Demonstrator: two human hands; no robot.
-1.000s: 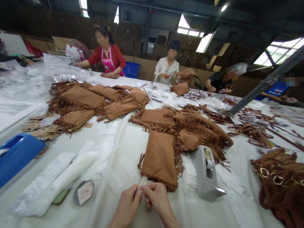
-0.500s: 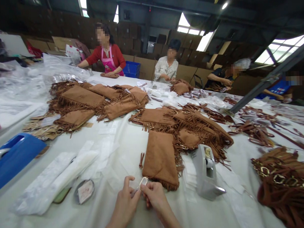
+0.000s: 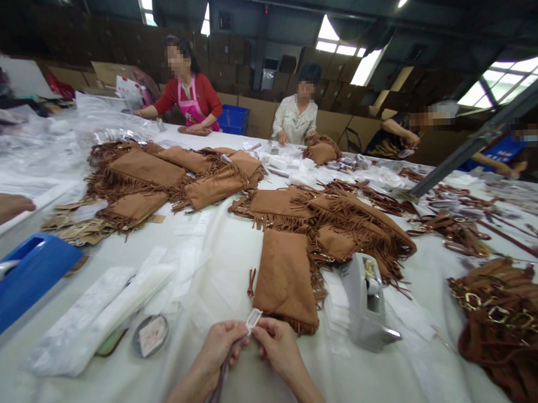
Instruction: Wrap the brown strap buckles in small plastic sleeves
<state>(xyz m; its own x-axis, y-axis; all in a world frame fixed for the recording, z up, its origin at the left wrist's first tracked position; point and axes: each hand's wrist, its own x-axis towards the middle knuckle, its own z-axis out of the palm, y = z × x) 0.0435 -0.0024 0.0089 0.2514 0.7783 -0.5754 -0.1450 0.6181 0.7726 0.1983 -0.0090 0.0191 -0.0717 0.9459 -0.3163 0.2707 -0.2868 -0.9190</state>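
My left hand [image 3: 217, 347] is closed around a thin brownish strap [image 3: 221, 382] that hangs down toward me and looks wrapped in clear film. Where my fingertips come together, a pale metal ring [image 3: 253, 318] sticks up from the strap's end. My right hand [image 3: 277, 345] pinches that ring from the other side. Just beyond my fingers lies a flat brown suede bag [image 3: 282, 271], fringed along its lower edge. A grey tape dispenser [image 3: 365, 321] stands to the right of the bag.
To the left lie clear plastic sleeves [image 3: 92, 325], a round dish [image 3: 151, 336] and a blue tool [image 3: 28, 274]. Fringed bags [image 3: 144, 167] are piled farther back. Brown straps with metal rings [image 3: 498, 328] lie at right. A slanted metal post [image 3: 474, 138] rises there. Several people work across the table.
The fingers of my left hand have closed in around the strap, which now shows hanging below it. The ring has turned more upright. At the far left, something brown has come into view.
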